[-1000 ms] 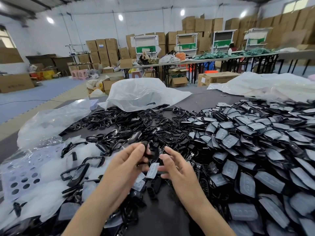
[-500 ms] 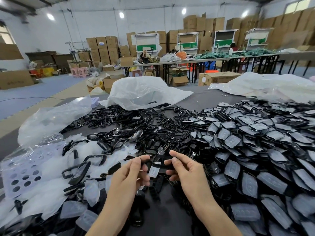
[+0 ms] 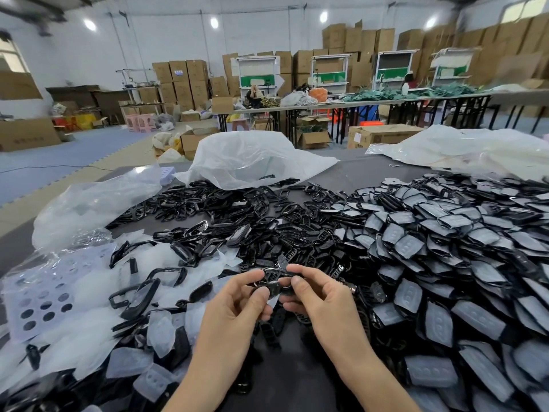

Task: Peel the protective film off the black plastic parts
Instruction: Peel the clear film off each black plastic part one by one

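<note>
Near edge of the dark grey tabletop (image 3: 297, 379), centre: left hand (image 3: 237, 304) and right hand (image 3: 322, 295) hold one small black plastic part (image 3: 274, 281) between them, lifted clear of the surface. Each hand pinches one end with thumb and forefinger, and the other fingers curl loosely underneath. A pale sliver (image 3: 272, 295) shows just below the part by the left thumb. It's likely the film edge, but too small to be sure.

Step in hand, my read: getting the film started on this part. Suggestions:
- Left hand only anchors, gripping the plastic rim and not the film.
- Right thumbnail picks up a corner, then pulls low and flat along the part so the film comes off whole instead of tearing.
- The part looks thin, so don't flex it.

Near-left corner: loose translucent film scraps (image 3: 160, 325), plus a lavender perforated sheet (image 3: 38, 292) at the left edge. That looks like the place to drop the film.

Right side: big heap of film-covered black parts (image 3: 445, 251) running to the right edge. Most of the job is left, I'd say.

Middle: spread of bare black plastic frames (image 3: 225, 209).

Far edge: clear plastic bag (image 3: 89, 200) on the left, white plastic bag (image 3: 255, 159) in the centre, another pale bag (image 3: 475, 150) at the far-right corner.
</note>
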A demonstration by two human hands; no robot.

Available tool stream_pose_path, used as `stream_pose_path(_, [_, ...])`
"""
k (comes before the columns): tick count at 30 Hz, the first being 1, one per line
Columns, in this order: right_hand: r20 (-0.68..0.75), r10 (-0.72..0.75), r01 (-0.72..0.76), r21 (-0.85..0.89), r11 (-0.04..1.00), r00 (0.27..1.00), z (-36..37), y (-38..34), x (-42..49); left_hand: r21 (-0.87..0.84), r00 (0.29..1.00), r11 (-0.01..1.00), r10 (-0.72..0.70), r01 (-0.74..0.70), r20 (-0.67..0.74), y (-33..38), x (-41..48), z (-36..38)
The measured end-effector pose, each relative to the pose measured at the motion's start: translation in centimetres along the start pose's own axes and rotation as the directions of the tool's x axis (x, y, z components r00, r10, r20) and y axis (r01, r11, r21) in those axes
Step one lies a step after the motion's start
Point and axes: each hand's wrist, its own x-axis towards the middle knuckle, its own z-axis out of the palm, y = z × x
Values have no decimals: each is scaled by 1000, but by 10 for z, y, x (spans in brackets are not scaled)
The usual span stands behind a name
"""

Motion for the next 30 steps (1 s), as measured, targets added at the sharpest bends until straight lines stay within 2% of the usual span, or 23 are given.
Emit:
stream_pose_path(2, [14, 4, -4, 37, 999, 1000, 1, 0, -1, 66, 999, 997, 39, -38, -13, -2, -2, 1])
stream_pose_path(3, [16, 8, -10, 71, 997, 1000, 2, -1, 0, 158, 997, 984, 82, -79, -12, -3, -3, 1])
stream_pose_path(5, [10, 36, -37, 151, 988, 999, 2, -2, 0, 373, 985, 913, 170, -168, 28, -5, -5, 2])
stream_pose_path(7, [-10, 59, -56, 215, 975, 998, 2, -4, 0, 516, 972, 824, 219, -234, 91, -5, -7, 3])
stream_pose_path(9, [-45, 55, -43, 230, 972, 997, 1, -5, 1, 578, 962, 770, 236, -270, 136, -4, -8, 2])
stream_pose_path(10, [-66, 43, -29, 209, 978, 997, 0, -5, 1, 563, 964, 784, 233, -263, 126, -3, -7, 1])
stream_pose_path(12, [-101, 22, -7, 149, 989, 995, 0, -4, 1, 414, 985, 895, 172, -169, 30, -2, -4, -2])
stream_pose_path(14, [-110, 21, -10, 99, 995, 994, 1, -2, 1, 101, 997, 995, 12, -5, -72, 2, 0, -3])
stream_pose_path(16, [-73, 33, -28, 62, 998, 997, 5, 1, -1, -194, 990, 975, -121, 104, -74, 5, 3, -3])
stream_pose_path(17, [-50, 38, -35, 55, 998, 998, 8, 2, -2, -267, 987, 956, -142, 119, -71, 5, 4, -3])
stream_pose_path(22, [-25, 38, -37, 53, 998, 999, 13, 2, -4, -296, 979, 946, -172, 132, -113, 2, 6, -3])
stream_pose_path(27, [47, 86, -92, 152, 984, 995, 15, 1, -7, -512, 978, 847, -201, 144, -59, 7, 2, 4])
stream_pose_path(30, [110, 118, -140, 211, 967, 987, 15, 1, -7, -462, 983, 879, -166, 113, -75, 7, 0, 5])
